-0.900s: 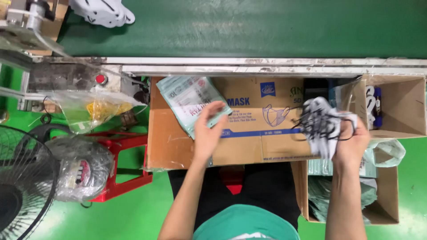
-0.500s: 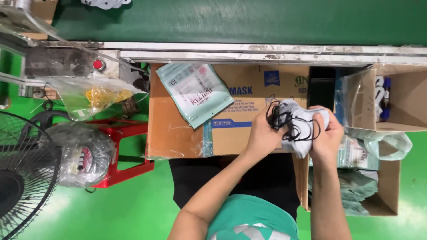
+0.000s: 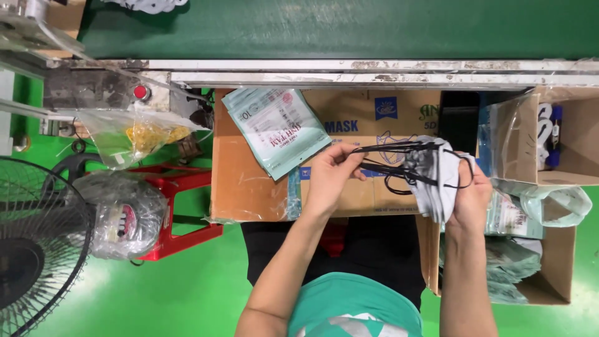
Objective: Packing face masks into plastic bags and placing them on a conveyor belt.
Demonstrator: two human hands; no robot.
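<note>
Right hand [image 3: 469,198] has a clenched grip on a stack of white face masks [image 3: 432,176], held over the flat cardboard box [image 3: 262,193] that serves as the surface. Left hand [image 3: 331,176] is pinching the black ear loops [image 3: 390,163] and pulling them out sideways. Best to keep the stack squeezed tight and tease the loops slowly so they don't knot. A printed pouch [image 3: 276,130] lies on the box. The open carton [image 3: 549,274] on the right holds more pouches, I think; it's partly hidden.
</note>
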